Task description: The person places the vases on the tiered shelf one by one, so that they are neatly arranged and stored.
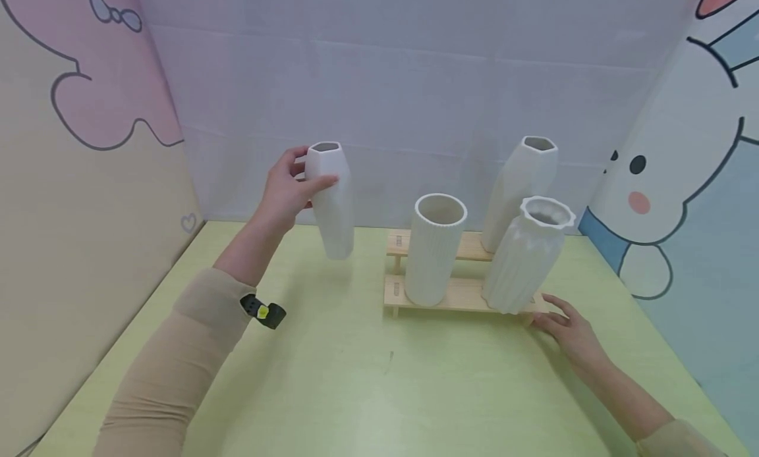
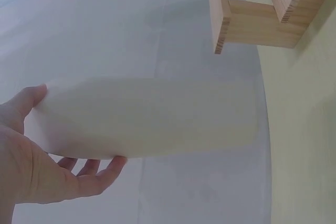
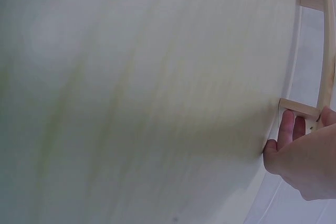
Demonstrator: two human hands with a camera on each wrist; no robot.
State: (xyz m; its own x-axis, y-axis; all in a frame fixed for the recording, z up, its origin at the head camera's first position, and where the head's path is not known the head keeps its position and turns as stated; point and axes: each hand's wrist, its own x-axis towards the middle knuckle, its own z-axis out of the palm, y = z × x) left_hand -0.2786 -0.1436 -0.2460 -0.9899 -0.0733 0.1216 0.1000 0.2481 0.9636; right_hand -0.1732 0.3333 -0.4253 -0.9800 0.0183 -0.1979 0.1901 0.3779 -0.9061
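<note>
My left hand (image 1: 286, 190) grips a white faceted vase (image 1: 332, 210) near its top, thumb on one side and fingers on the other. The vase is held roughly upright above the table, left of a two-step wooden stand (image 1: 465, 294). Seen from the left wrist, the fingers curl around the vase's upper end and its base touches nothing. My right hand (image 1: 572, 338) pinches the right end of the stand's lower step; the right wrist view has its fingers (image 3: 285, 129) by a support leg. A ribbed cylindrical vase (image 1: 435, 253) and a fluted vase (image 1: 528, 259) stand on the lower step.
Another faceted white vase (image 1: 518, 187) stands on the upper step, at the right. Behind the pale green table (image 1: 356, 384) hangs a pale cloth wall (image 1: 403, 114). Cartoon-printed panels (image 1: 682, 180) flank the table. A dark band (image 1: 263, 311) is on the left wrist.
</note>
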